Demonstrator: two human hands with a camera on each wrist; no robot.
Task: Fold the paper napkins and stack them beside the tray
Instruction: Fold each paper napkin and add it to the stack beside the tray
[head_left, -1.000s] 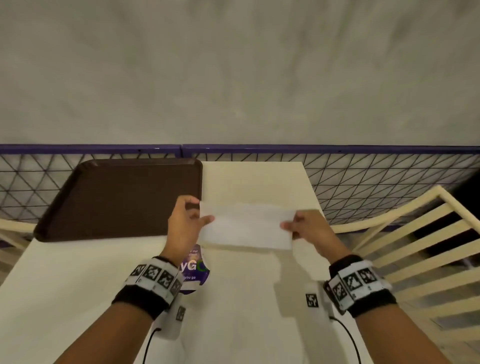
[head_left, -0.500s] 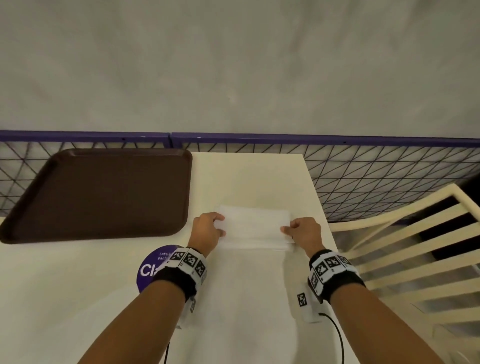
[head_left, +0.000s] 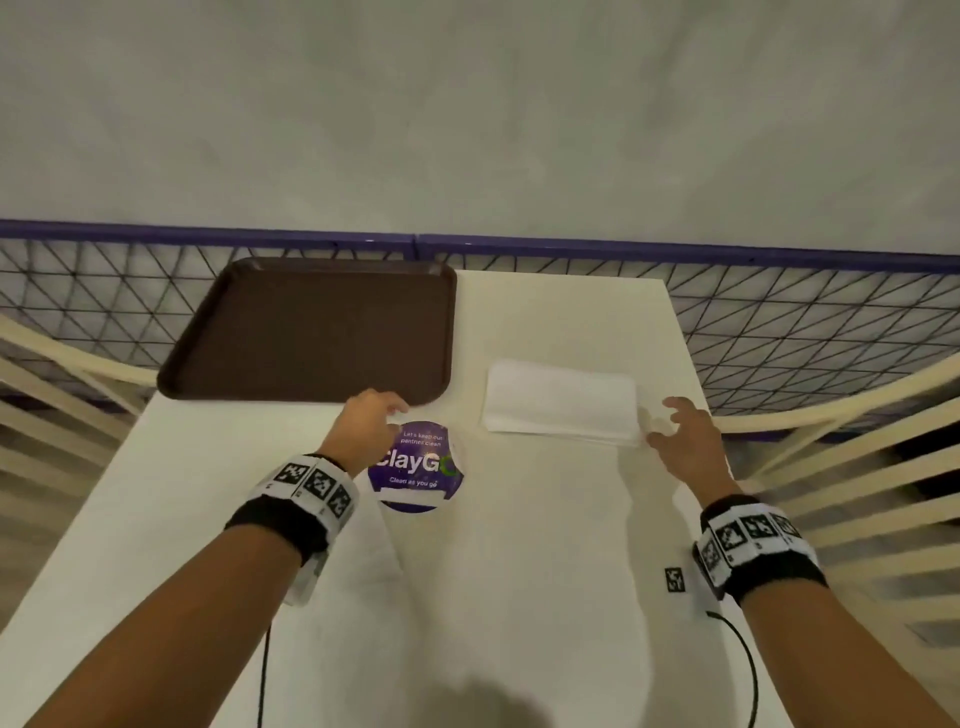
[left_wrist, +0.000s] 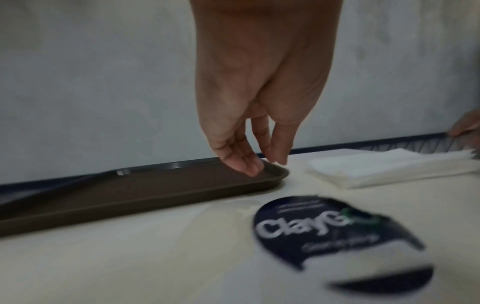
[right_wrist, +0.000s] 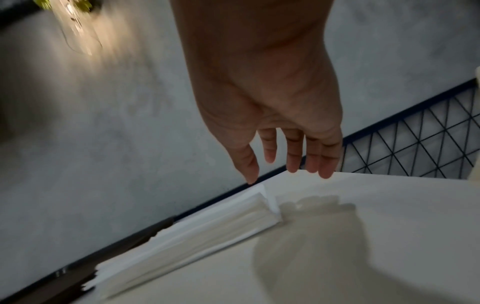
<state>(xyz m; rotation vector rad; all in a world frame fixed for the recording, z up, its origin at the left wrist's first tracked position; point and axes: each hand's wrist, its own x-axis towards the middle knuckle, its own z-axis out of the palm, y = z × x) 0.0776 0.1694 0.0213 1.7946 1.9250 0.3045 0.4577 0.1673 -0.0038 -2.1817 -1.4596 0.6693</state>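
A stack of folded white napkins (head_left: 561, 402) (left_wrist: 389, 166) (right_wrist: 207, 226) lies on the cream table (head_left: 519, 597), just right of the empty brown tray (head_left: 311, 327) (left_wrist: 130, 185). My left hand (head_left: 395, 410) (left_wrist: 257, 164) hangs with loosely bent fingers over the tray's near right corner and holds nothing; whether it touches the rim I cannot tell. Just right of the stack my right hand (head_left: 665, 421) (right_wrist: 285, 170) hovers with fingers straight and spread, clear of the napkins.
A round purple ClayGo sticker (head_left: 415, 465) (left_wrist: 337, 232) is on the table between tray and wrists. A purple-railed mesh fence (head_left: 779, 322) runs behind the table. Cream slatted chairs stand at the right (head_left: 857, 467) and left (head_left: 52, 374).
Both hands set the folded napkin down on the stack and let go. The left hand moved left to the tray's corner; the right hand drew back to the right and opened.
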